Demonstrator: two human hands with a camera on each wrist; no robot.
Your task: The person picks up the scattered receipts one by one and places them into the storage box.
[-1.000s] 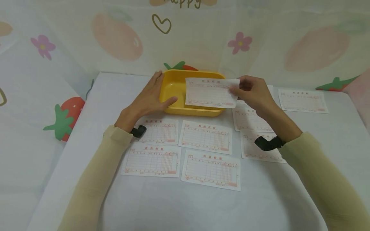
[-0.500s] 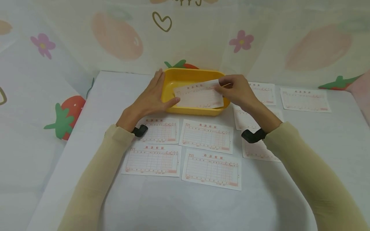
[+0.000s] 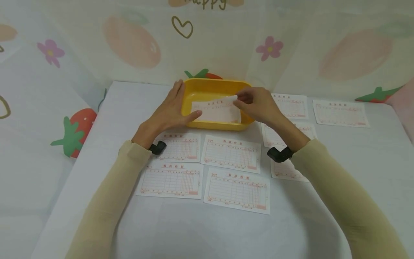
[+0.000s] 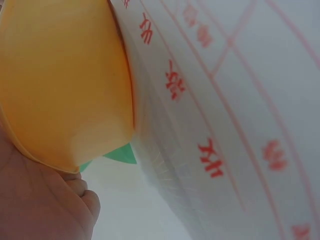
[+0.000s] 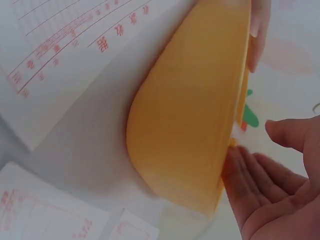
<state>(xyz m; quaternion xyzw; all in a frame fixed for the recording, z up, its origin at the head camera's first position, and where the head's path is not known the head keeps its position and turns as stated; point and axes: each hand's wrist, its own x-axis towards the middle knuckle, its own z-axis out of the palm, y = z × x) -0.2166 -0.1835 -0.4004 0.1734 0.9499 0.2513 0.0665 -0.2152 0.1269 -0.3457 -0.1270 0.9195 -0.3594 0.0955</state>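
Observation:
A shallow yellow plastic box (image 3: pixel 220 126) stands at the back of the table. My left hand (image 3: pixel 171 108) rests against its left end, fingers stretched along the outside and thumb over the front rim; the left wrist view shows that hand (image 4: pixel 45 195) against the box wall. Inside the box leans a printed receipt slip (image 3: pixel 216 111), its upper right corner beside the fingertips of my right hand (image 3: pixel 258 104). In the right wrist view the thumb (image 5: pixel 285 132) stands apart from the fingers (image 5: pixel 255 180), which touch the box rim, with no paper visible between them.
Several more printed slips lie flat in front of the box, such as the front left one (image 3: pixel 169 181) and the front middle one (image 3: pixel 237 190). To the right lie others, including a far right slip (image 3: pixel 341 113). A patterned cloth (image 3: pixel 226 43) hangs behind the table.
My right hand has moved left and lowered the slip into the yellow box; its fingers now part from the slip's corner. The left hand has stayed at the box's left end.

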